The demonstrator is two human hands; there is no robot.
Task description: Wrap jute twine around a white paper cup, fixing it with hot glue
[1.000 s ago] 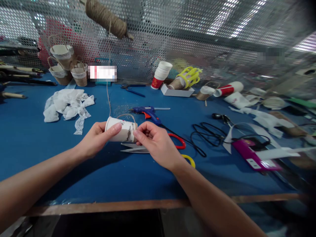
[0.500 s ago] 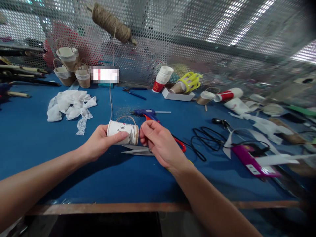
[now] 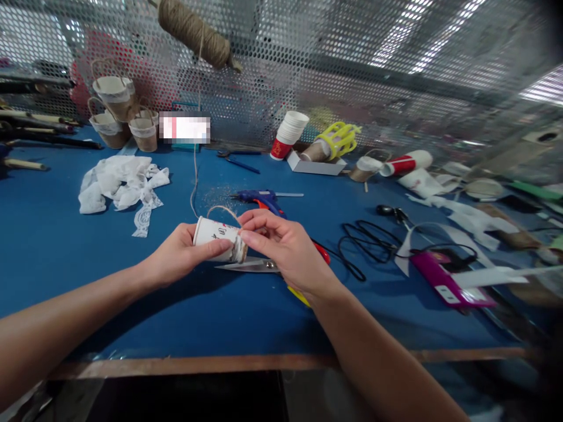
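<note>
My left hand (image 3: 178, 255) grips a white paper cup (image 3: 212, 234) lying on its side above the blue table, rim to the left. A band of brown twine (image 3: 240, 251) is wound round the cup's base end. My right hand (image 3: 281, 246) pinches the twine at that end, fingers curled over the cup's base. The strand runs from the cup up to a twine spool (image 3: 193, 32) hanging on the mesh wall. Scissors (image 3: 259, 266) with red and yellow handles lie on the table just under my right hand.
A blue glue gun (image 3: 264, 199) lies behind the cup, its black cord (image 3: 365, 243) coiled to the right. White lace scraps (image 3: 118, 187) lie at left, finished twine-wrapped cups (image 3: 116, 114) at back left, stacked paper cups (image 3: 288, 132) at back centre, a magenta tool (image 3: 444, 278) at right.
My right hand swung from the cup's base out to the right and back over the base end, laying twine round it. The left hand kept its hold and turned the cup slightly.
</note>
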